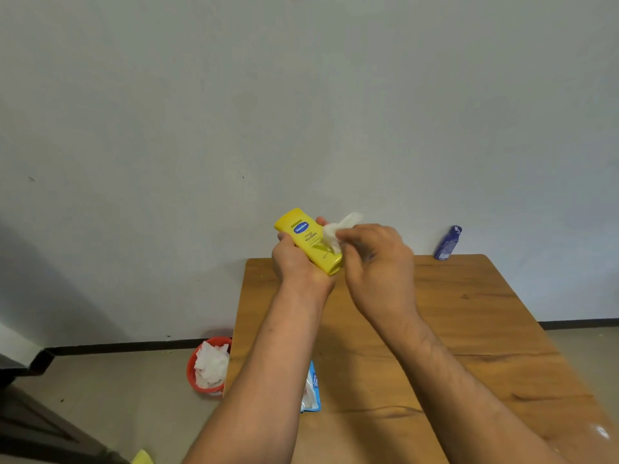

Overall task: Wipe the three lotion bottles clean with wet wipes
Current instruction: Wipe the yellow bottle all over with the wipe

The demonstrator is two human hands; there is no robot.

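Both forearms reach forward over the wooden table [469, 313], bare to the elbow, and the hands meet above its far edge, in front of the pale wall. The left hand [294, 259] is raised with its wrist bent back. The right hand [378, 262] comes in from the right, its back turned to the camera.

Between them is the yellow lotion bottle [310, 241], held up off the table and tilted, its upper end leaning left. Its blue oval badge reads "Vaseline" in white. Under that stands "deep" and a second word too blurred to read.

The left hand's fingers are curled round the bottle's lower half — thumb on the left edge, fingertips showing past the right edge. The right hand's fingers are bent inward and pinch a crumpled white wet wipe [338, 231], which lies against the right side of the bottle's front and sticks up above the knuckles.

A dark blue bottle [448, 243] stands at the table's far right corner by the wall, well apart from the hands. A blue wipes pack [311, 388] lies near the table's left edge, partly hidden by the left forearm — its lettering cannot be read. On the floor, left of the table, a red bin [192, 370] holds white used wipes.
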